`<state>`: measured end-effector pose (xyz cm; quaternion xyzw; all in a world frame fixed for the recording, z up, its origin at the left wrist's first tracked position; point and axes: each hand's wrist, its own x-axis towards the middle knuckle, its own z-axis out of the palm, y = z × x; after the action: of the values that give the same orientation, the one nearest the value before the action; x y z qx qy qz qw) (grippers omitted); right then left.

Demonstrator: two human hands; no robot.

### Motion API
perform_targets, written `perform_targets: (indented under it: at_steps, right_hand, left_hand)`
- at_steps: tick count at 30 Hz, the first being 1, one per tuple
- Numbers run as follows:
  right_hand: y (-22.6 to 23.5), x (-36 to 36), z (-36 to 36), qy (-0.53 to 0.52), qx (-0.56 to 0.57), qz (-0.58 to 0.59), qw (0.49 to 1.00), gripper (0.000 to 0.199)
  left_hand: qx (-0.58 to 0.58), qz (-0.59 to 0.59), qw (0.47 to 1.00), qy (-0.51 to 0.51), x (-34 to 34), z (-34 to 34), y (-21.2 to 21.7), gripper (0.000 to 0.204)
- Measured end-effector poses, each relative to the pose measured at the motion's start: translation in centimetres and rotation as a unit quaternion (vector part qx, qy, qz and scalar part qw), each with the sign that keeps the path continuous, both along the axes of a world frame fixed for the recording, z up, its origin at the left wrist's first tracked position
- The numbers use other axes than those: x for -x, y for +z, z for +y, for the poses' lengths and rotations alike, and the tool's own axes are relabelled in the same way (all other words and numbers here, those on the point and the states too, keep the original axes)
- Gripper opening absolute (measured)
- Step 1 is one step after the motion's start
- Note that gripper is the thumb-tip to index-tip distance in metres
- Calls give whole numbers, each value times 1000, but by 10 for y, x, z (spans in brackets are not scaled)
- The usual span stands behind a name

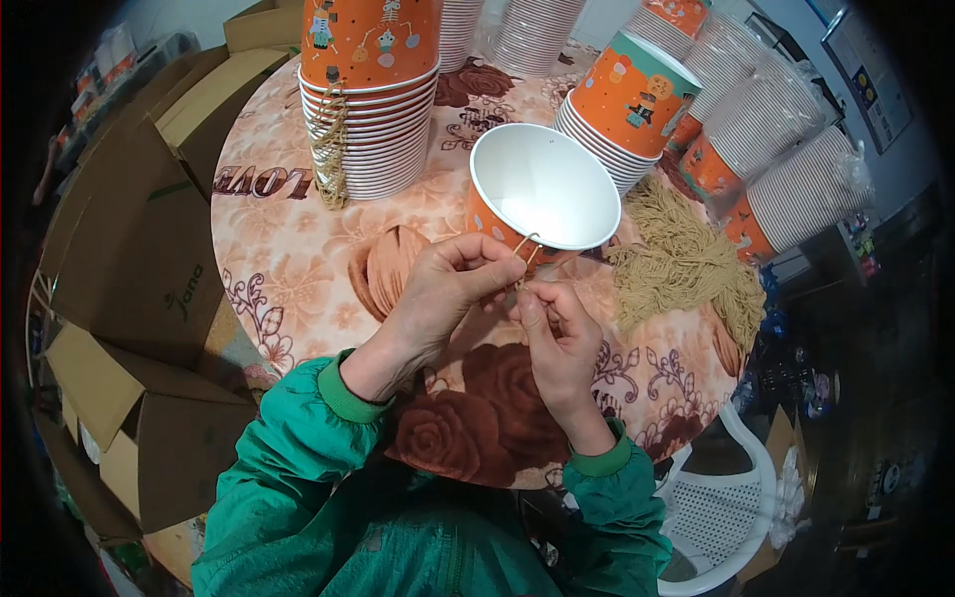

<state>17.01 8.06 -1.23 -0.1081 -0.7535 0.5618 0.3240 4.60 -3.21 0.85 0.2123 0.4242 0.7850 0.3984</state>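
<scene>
An orange paper bucket (547, 184) with a white inside stands in front of me, its mouth tipped toward me. A thin tan cord (526, 245) loops at its near rim. My left hand (438, 298) pinches the cord between thumb and fingertips, close against the bucket's wall. Just below and to the right, my right hand (562, 343) is closed, thumb against fingers, on the lower part of the same cord. The fingers hide the cord's ends. To the right of the bucket lies a heap of tan cords (686, 259).
Left of the bucket rises a tall stack of nested orange buckets (373, 129) with cords hanging down its side. Another bucket stack (627, 104) leans behind at right, near plastic-wrapped stacks (786, 184). A flowered cloth covers the round table (288, 289). Cardboard boxes (139, 269) and a white chair (721, 507) flank it.
</scene>
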Motion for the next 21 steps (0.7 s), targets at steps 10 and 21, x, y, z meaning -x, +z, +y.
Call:
perform_targets:
  at_steps: [10,21]
  right_hand:
    - [8,0,-5,0,-34,13,999,32]
    - [-1,2,-2,-25,-66,45,996,12]
  left_hand:
    - [-2,1,1000,19,3,2,-4,8]
    - [0,-29,999,-24,3,0,-3,6]
